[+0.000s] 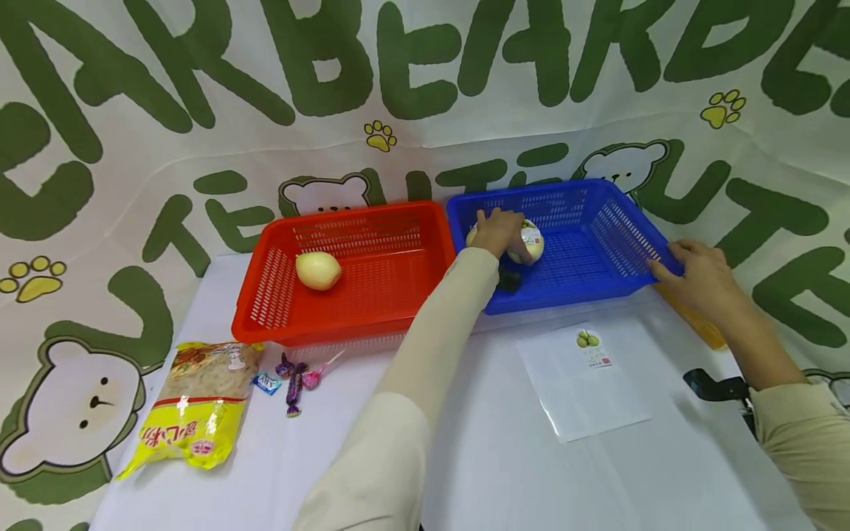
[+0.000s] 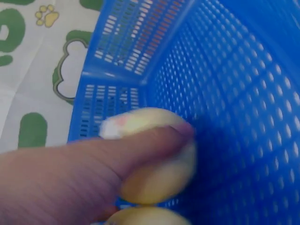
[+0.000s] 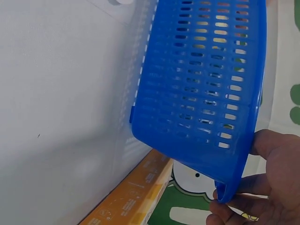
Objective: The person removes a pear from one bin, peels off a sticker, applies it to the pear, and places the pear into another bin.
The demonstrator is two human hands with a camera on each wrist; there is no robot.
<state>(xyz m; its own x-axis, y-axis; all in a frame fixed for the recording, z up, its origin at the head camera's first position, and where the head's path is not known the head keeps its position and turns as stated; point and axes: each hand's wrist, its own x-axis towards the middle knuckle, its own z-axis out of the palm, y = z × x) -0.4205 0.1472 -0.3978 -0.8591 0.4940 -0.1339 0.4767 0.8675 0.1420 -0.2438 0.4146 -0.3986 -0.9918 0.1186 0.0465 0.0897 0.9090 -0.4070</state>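
- Left hand [image 1: 501,234]: thumb bent across labelled pale fruit [image 1: 533,240], fingers curled, holding it; how tightly, can't tell.
- Labelled pale fruit: under left thumb, inside blue basket [image 1: 564,254].
- Second pale fruit [image 2: 147,217]: just beside the held one, by left fingers, partly hidden.
- Right hand [image 1: 704,276]: fingers and thumb closed round blue basket's corner rim, little gap.
- Orange box [image 3: 136,192]: below right fingertips, near basket corner.
- Red basket [image 1: 372,276]: left of left fingers, lone pale fruit [image 1: 319,271] in it.
- Clear pouch [image 1: 587,391]: nearer the person than both hands' fingers, sideways between them.
- Yellow bag [image 1: 199,409], candies [image 1: 295,380]: well left of left fingers.
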